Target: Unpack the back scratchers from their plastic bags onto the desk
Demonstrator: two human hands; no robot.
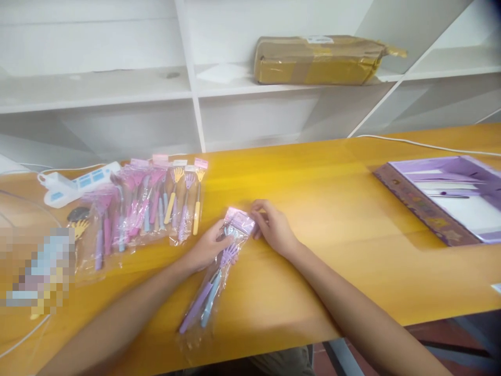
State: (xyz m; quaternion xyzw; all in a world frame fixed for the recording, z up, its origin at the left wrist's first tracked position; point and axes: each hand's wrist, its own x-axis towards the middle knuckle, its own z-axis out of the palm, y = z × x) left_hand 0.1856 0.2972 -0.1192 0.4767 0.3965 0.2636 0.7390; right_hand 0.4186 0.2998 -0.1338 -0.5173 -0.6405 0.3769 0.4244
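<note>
My left hand (213, 245) is closed around clear-bagged back scratchers (229, 254), one purple and one light blue, with hand-shaped heads. Their handles slant down toward the table's front edge. A pink header card (239, 219) tops the packaging. At the right edge of that card, my right hand (274, 227) has its fingers curled and pressed together on the packaging; slight blur hides the exact contact. To the left lies a spread of more bagged back scratchers (143, 201) in pink, purple, blue and yellow.
A white power strip (88, 180) and cables lie at the back left. On the right, a purple box (422, 209) holds papers and a pen (450, 195). A taped cardboard parcel (317, 60) rests on the white shelf (117, 91) behind the wooden table (352, 271).
</note>
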